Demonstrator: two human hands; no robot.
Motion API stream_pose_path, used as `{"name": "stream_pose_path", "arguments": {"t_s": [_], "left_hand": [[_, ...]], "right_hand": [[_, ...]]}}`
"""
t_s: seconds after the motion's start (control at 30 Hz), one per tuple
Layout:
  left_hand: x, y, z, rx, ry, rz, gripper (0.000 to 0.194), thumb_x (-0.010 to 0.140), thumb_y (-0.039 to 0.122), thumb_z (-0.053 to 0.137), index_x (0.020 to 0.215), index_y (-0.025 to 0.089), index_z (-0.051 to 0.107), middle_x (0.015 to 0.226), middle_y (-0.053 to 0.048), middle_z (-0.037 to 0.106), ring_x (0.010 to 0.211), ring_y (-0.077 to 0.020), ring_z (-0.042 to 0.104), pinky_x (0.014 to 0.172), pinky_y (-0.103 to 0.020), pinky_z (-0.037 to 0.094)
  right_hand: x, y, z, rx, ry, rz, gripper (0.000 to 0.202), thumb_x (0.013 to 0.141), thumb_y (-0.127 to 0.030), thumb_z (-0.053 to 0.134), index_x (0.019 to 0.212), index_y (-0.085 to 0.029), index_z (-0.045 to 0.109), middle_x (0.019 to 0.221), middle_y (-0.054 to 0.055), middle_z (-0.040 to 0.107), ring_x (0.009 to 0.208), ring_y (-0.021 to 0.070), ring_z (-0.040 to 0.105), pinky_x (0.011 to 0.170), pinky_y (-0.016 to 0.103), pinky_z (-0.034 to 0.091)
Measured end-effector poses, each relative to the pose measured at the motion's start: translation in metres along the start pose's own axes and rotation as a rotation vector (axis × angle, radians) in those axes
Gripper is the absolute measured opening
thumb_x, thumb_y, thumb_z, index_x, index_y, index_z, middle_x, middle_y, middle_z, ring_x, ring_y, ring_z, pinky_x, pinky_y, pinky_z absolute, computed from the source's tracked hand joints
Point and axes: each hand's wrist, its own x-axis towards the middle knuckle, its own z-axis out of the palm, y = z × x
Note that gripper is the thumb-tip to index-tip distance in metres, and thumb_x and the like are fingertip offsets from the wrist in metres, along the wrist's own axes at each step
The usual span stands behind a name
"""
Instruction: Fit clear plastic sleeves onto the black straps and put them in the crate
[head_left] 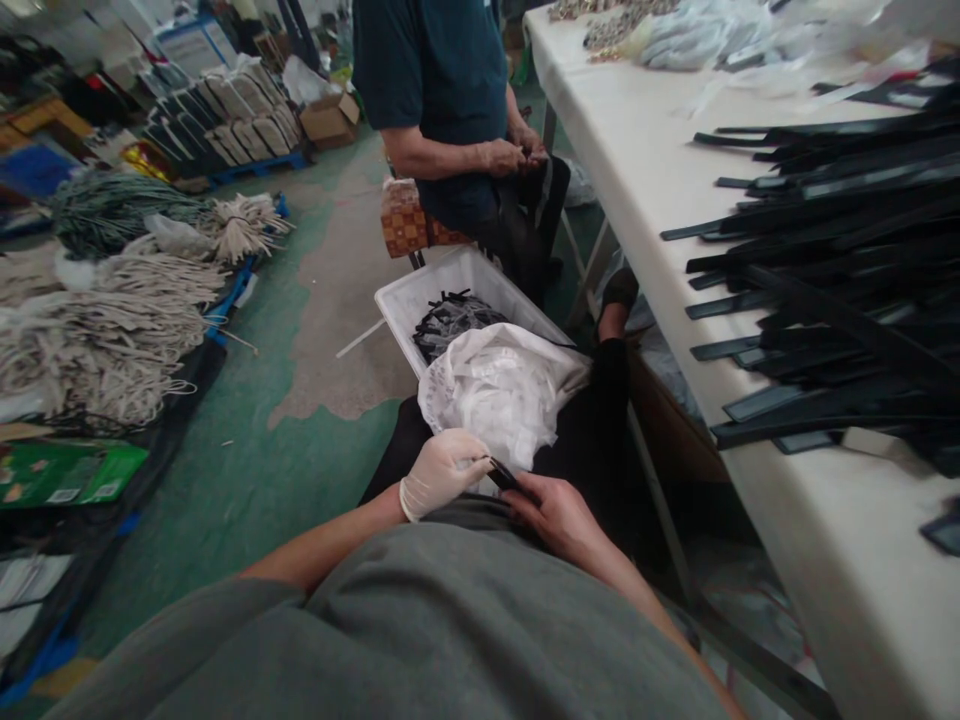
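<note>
Close to my body, a narrow black strip (504,476) spans the short gap between my hands. My left hand (444,474), in a pale thin glove, pinches its left end between thumb and fingers. Bare fingers of my right hand (556,508) are closed round the other end, so much of the strip is hidden. Just beyond them, a white bag (439,392) lies open on my lap, filled with crumpled white translucent pieces (501,395). Behind it stands a white plastic bin (401,315) holding short black and clear pieces (459,322).
On my right, a white table (814,540) carries a heap of long black strips (840,250). Another person (442,110) sits ahead, hands together. Bundles of beige cords (97,340) and dark green cords (124,222) lie on the left, near a cardboard box (330,120).
</note>
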Motion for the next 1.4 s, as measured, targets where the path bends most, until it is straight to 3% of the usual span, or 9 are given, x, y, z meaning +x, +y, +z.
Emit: {"name": "stream_pose_path", "arguments": {"t_s": [0.2, 0.37, 0.5, 0.63, 0.77, 0.87, 1.0, 1.2, 1.4], "left_hand": [[0.048, -0.045, -0.015, -0.081, -0.028, -0.122, 0.03, 0.087, 0.041, 0.056, 0.081, 0.016, 0.072, 0.086, -0.008, 0.072, 0.084, -0.0196, 0.065, 0.083, -0.033, 0.049], [0.116, -0.084, -0.026, 0.452, -0.033, -0.077, 0.035, 0.08, 0.025, 0.064, 0.114, 0.018, 0.067, 0.132, -0.013, 0.06, 0.124, -0.0265, 0.049, 0.108, -0.042, 0.033], [0.137, -0.09, -0.033, 0.663, -0.198, -0.108, 0.019, 0.081, 0.021, 0.058, 0.088, 0.015, 0.075, 0.106, -0.014, 0.071, 0.11, -0.0277, 0.057, 0.102, -0.039, 0.033], [0.113, -0.076, -0.04, 0.544, -0.137, -0.175, 0.025, 0.084, 0.033, 0.056, 0.083, 0.018, 0.076, 0.092, -0.008, 0.073, 0.092, -0.0229, 0.062, 0.084, -0.031, 0.041], [0.063, -0.05, -0.045, 0.102, -0.098, -0.297, 0.029, 0.082, 0.04, 0.058, 0.076, 0.016, 0.073, 0.078, -0.003, 0.071, 0.076, -0.0168, 0.061, 0.074, -0.025, 0.043], [0.025, -0.025, -0.041, -0.103, -0.044, -0.354, 0.029, 0.08, 0.041, 0.061, 0.074, 0.015, 0.072, 0.074, -0.002, 0.07, 0.071, -0.0147, 0.059, 0.071, -0.024, 0.044], [-0.012, 0.005, -0.032, -0.087, -0.019, -0.297, 0.023, 0.079, 0.039, 0.065, 0.077, 0.017, 0.073, 0.078, -0.002, 0.07, 0.073, -0.0141, 0.06, 0.073, -0.023, 0.045], [-0.033, 0.015, -0.026, -0.558, -0.06, -0.561, 0.035, 0.076, 0.048, 0.068, 0.074, 0.013, 0.068, 0.069, -0.001, 0.065, 0.061, -0.011, 0.054, 0.059, -0.023, 0.042], [-0.036, 0.008, -0.035, -0.715, -0.139, -0.616, 0.042, 0.076, 0.054, 0.068, 0.08, 0.012, 0.07, 0.075, -0.006, 0.068, 0.068, -0.0135, 0.059, 0.07, -0.027, 0.047]], "right_hand": [[-0.019, 0.006, -0.021, 0.415, -0.027, 0.081, 0.039, 0.089, -0.051, 0.052, 0.074, -0.017, 0.063, 0.061, 0.002, 0.063, 0.054, 0.0144, 0.057, 0.055, 0.026, 0.043], [-0.032, 0.008, -0.037, 0.719, -0.009, 0.079, 0.044, 0.084, -0.059, 0.059, 0.084, -0.015, 0.063, 0.06, 0.001, 0.06, 0.049, 0.0114, 0.053, 0.049, 0.023, 0.039], [-0.033, 0.012, -0.039, 0.852, 0.035, 0.058, 0.039, 0.085, -0.055, 0.06, 0.085, -0.016, 0.063, 0.058, 0.0, 0.059, 0.046, 0.0102, 0.05, 0.047, 0.023, 0.036], [-0.016, 0.022, -0.031, 1.036, 0.137, 0.087, 0.035, 0.084, -0.052, 0.063, 0.082, -0.017, 0.061, 0.061, 0.0, 0.06, 0.043, 0.0079, 0.044, 0.045, 0.023, 0.033], [0.009, 0.025, -0.025, 1.137, 0.17, 0.151, 0.036, 0.08, -0.052, 0.067, 0.081, -0.016, 0.063, 0.072, 0.003, 0.065, 0.046, 0.0078, 0.044, 0.044, 0.023, 0.034], [0.021, 0.016, -0.023, 1.101, 0.094, 0.201, 0.036, 0.081, -0.05, 0.066, 0.087, -0.014, 0.069, 0.061, 0.003, 0.062, 0.047, 0.0097, 0.045, 0.044, 0.023, 0.036], [0.037, 0.003, -0.016, 1.088, -0.062, 0.229, 0.034, 0.084, -0.044, 0.064, 0.091, -0.012, 0.073, 0.061, 0.004, 0.063, 0.045, 0.0085, 0.044, 0.041, 0.021, 0.034], [0.063, 0.005, 0.003, 1.173, -0.143, 0.254, 0.03, 0.081, -0.044, 0.066, 0.093, -0.017, 0.071, 0.054, -0.001, 0.057, 0.046, 0.0104, 0.046, 0.044, 0.022, 0.04], [0.064, -0.015, -0.001, 1.021, 0.032, 0.176, 0.04, 0.077, -0.053, 0.068, 0.094, -0.016, 0.07, 0.048, -0.003, 0.052, 0.043, 0.0098, 0.043, 0.041, 0.022, 0.03]]}}
